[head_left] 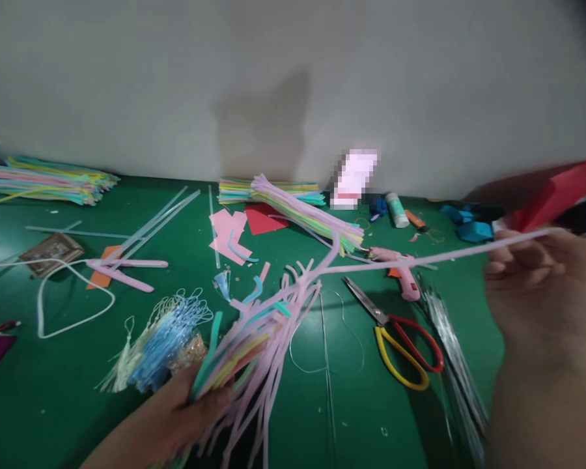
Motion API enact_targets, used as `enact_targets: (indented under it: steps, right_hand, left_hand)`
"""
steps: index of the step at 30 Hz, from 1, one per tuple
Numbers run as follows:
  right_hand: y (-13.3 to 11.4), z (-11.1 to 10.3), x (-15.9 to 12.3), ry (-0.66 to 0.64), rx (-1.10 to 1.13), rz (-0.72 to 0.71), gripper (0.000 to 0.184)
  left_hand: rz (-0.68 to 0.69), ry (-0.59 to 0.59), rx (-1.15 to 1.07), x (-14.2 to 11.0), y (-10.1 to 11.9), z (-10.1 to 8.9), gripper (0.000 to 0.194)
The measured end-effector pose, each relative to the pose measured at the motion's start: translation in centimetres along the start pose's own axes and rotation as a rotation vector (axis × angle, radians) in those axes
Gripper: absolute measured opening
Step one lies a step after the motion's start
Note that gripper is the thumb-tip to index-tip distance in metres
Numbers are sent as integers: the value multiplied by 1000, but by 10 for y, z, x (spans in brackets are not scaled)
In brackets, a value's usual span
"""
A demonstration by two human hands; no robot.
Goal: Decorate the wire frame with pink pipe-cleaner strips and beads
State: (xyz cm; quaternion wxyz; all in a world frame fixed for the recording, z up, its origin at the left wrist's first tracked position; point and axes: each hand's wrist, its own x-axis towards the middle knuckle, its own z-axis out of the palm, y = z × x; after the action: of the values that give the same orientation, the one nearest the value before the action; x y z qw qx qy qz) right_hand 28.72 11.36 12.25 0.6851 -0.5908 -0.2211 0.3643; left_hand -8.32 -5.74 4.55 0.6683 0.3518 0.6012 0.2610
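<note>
A loose bunch of pastel pipe cleaners [268, 352], mostly pink with some yellow, teal and orange, is gripped by my left hand [190, 410] at the lower middle. My right hand [542, 280] is raised at the right, its fingers pinched on the end of one long pink pipe cleaner [449, 254]. That strand stretches nearly straight from the bunch across to the right. Scissors [388, 332] with one red and one yellow handle lie on the green table [351, 417] between my hands.
Pipe cleaner bundles [49, 182] lie at the back left and middle. A pink glue gun [403, 267] and metal wires [452, 365] are on the right. Blue tassels [168, 339], a pink hair straightener-like tool [127, 267] and glue sticks [159, 225] lie left. A wall [166, 85] stands behind.
</note>
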Motion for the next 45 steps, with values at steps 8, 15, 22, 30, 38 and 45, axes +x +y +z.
enact_targets:
  steps: [8,15,22,30,38,45]
  right_hand:
    - [50,15,-31,-328,-56,178,12]
    - [69,6,-26,-254,-89,174,8]
    - [104,33,-70,-523,-255,266,26]
    - [101,56,-110,-582,-505,-547,20]
    - [90,60,-122,-830,-586,-856,8]
    - [99,56,-111,-872,-597,-545,16]
  left_hand:
    - [-64,-153,-280,16,6,-11,38]
    - [-72,-112,-418,14,2,-19,37]
    - [-71,-208,-386,23,14,-7,37]
    - [-25,-202,-235,26,16,8,42]
    - [-21,-171,1,24,18,22,29]
    - [-85,-271,-111,21,23,21,36]
